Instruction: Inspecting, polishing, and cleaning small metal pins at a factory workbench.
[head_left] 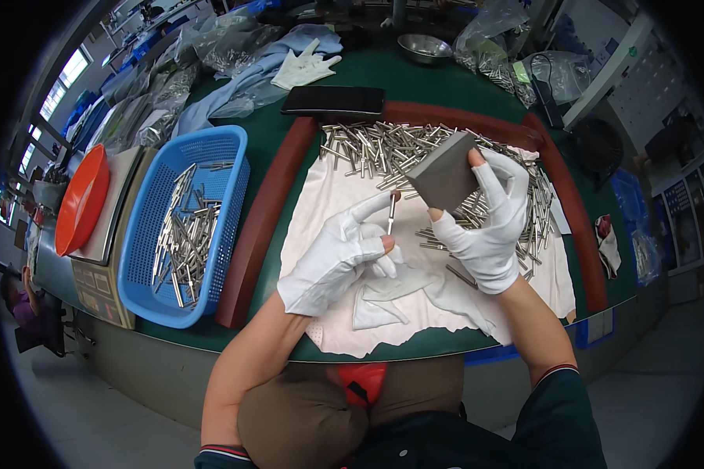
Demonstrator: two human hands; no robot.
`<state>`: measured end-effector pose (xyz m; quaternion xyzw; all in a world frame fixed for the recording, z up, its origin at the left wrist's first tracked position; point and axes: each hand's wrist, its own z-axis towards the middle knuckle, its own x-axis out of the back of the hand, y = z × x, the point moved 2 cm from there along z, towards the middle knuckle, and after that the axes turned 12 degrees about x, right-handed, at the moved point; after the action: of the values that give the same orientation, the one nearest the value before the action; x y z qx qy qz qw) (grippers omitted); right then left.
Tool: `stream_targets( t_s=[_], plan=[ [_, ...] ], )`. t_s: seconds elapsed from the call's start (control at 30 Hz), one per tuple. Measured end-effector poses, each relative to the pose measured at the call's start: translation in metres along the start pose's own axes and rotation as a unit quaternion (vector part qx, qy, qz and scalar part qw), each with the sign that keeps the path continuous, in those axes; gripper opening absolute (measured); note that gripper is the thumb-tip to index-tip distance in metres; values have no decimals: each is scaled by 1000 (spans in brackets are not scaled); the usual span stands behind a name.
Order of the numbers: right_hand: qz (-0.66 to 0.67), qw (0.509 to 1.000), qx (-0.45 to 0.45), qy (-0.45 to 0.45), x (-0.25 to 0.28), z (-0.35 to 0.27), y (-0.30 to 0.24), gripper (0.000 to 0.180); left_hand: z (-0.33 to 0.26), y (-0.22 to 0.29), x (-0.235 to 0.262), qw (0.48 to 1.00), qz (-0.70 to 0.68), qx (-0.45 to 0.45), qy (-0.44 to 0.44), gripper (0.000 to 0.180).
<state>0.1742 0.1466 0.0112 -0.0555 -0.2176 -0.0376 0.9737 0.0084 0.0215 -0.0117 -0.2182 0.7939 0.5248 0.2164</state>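
Green bench (414, 78), white cloth (328, 195): I noted left hand (340, 254) pinching one metal pin (391, 213), right hand (485, 215) gripping grey block (444, 181).

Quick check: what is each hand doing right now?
Left hand: closed on a small metal pin.
Right hand: closed on a grey block.

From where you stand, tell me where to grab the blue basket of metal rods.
Probably by the blue basket rim's two long sides, coming from above. Its walls are perforated and flared, the rods lie loose inside, and the orange bowl crowds its left, so keep it level.
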Motion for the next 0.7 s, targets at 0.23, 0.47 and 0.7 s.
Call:
stream_targets(
  t_s=[0.23,0.47,0.7],
  plan=[
    [19,999,-6,-44,3,-2,-1,76,1,-1,5,999,16,-24,-27,73],
    [25,995,-4,-93,5,-3,-4,76,1,0,5,995,-57,-9,-86,73],
    [18,994,1,-107,4,-3,-4,78,0,2,5,997,-40,-12,-63,71]
  ],
)
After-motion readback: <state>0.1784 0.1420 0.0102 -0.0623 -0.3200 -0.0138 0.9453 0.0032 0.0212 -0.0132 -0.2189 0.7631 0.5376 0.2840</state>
